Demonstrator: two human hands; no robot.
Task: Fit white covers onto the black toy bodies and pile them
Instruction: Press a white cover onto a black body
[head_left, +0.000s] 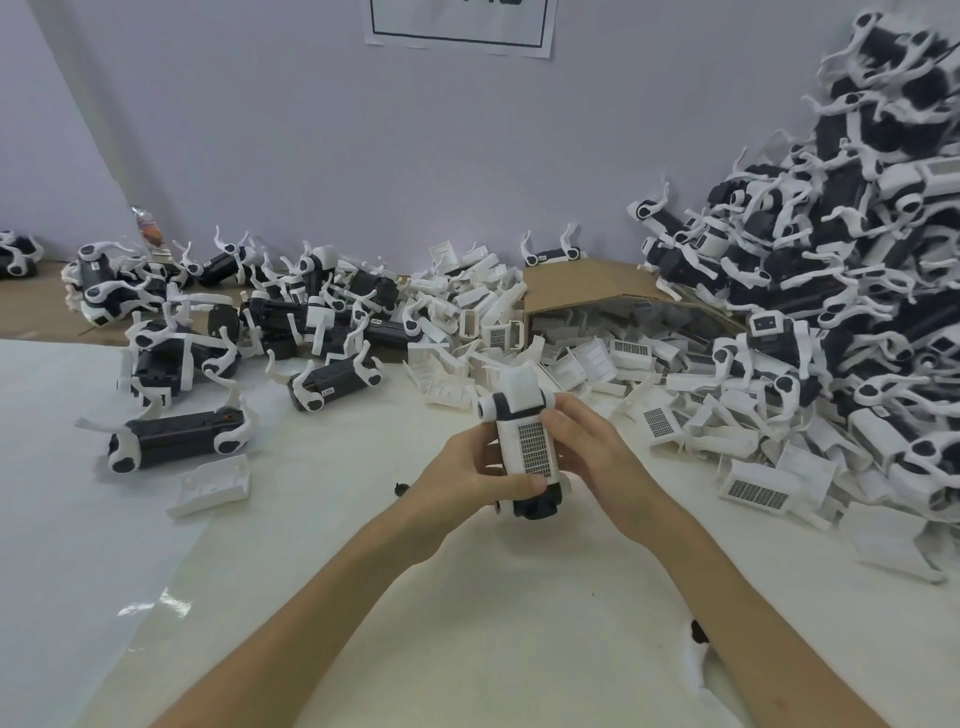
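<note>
Hands meet mid-bench on one toy body (524, 441), held off the surface with its length running away from you. Your left hand (467, 467) cups it from the side, thumb pressed along the near edge of the white cover (527, 447). Your right hand (587, 441) wraps the other side, fingers (563, 415) on the cover's flank. Both are grasping the same piece, probably squeezing so the cover seats; black body still pokes out at the near end, so whether it has clipped fully home can't be told.

Uncovered black bodies (176, 439) lie loose toward the left edge and along the far edge, within left reach. One spare cover (210, 483) sits upside down beside the nearest of them.

Cardboard box (597, 291) lies tipped on its side at the far edge, mouth toward you, loose covers (623, 353) spilling out of it onto the bench. Finished pile (857, 260) climbs the wall at the far right corner, so the covered toy likely goes there next.
</note>
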